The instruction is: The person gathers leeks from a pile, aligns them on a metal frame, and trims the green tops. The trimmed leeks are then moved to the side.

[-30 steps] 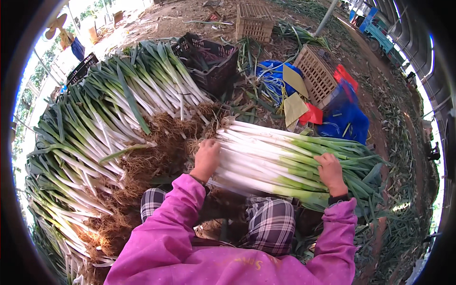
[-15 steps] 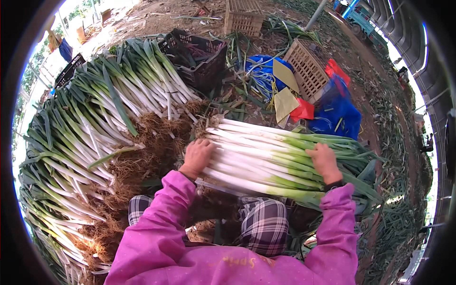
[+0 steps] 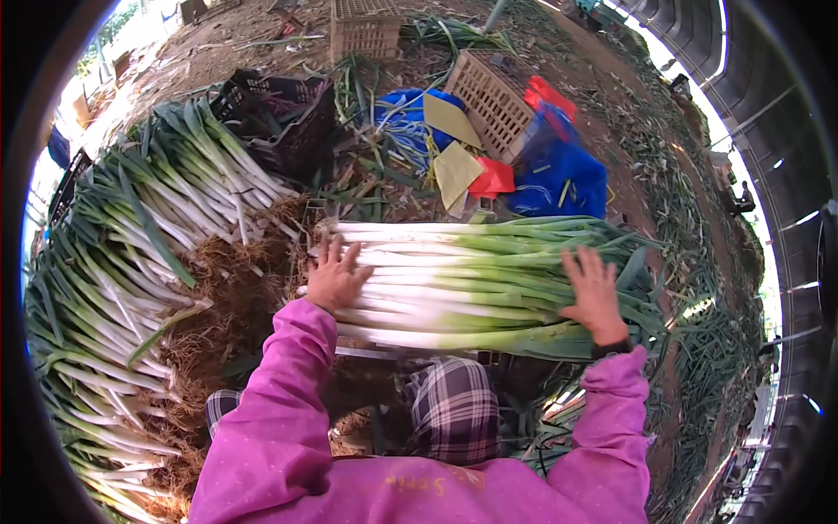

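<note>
A layer of leeks [image 3: 419, 278] lies crosswise in front of me, white ends to the left and green leaves to the right. My left hand [image 3: 337, 278] rests open on the white ends, fingers spread. On the green leaves at the other end lies my right hand [image 3: 594, 293], also open with fingers apart. Neither hand is closed round a stalk. What supports the layer is mostly hidden; a pale straight edge shows just below it.
Rooted leeks [image 3: 113, 288] are heaped along the left, their brown roots [image 3: 218, 306] toward me. Beyond stand a black crate [image 3: 292, 144], tan crates [image 3: 493, 103] and a blue plastic sheet [image 3: 559, 179]. Yellow sheets [image 3: 456, 170] lie close by. Leaf scraps [image 3: 707, 349] litter the ground at right.
Both hands have opened from curled to spread fingers on the leeks. The layer now lies more level across the view. The surroundings have shifted left in the picture.
</note>
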`<state>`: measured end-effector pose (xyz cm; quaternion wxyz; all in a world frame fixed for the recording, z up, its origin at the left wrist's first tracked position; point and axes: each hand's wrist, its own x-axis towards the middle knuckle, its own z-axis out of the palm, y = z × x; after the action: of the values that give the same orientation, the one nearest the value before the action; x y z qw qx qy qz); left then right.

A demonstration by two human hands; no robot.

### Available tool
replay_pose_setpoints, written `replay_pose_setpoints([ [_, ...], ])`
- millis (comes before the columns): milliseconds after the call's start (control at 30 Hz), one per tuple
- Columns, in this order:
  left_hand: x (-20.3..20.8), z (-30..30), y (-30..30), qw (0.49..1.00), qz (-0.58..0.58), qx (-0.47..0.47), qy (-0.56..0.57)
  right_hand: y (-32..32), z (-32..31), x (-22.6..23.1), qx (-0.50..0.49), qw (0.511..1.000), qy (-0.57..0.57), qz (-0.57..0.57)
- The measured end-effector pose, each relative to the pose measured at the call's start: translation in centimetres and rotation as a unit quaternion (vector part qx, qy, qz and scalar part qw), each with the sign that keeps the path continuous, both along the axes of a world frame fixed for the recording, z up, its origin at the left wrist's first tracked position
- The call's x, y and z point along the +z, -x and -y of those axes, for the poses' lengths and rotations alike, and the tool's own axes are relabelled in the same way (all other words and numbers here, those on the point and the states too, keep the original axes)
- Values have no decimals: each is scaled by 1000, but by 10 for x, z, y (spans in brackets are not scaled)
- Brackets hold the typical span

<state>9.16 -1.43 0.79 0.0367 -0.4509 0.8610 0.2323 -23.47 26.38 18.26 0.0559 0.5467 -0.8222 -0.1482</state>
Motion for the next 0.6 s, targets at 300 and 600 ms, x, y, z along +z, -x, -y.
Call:
replay_pose_setpoints([
  [300,-1,5,4,999,12,-5,-42,183,-163,51,-286,953,52,-85],
  [600,6,1,-2,999,-23,-7,-37,219,-185,165,-464,837,73,-281],
])
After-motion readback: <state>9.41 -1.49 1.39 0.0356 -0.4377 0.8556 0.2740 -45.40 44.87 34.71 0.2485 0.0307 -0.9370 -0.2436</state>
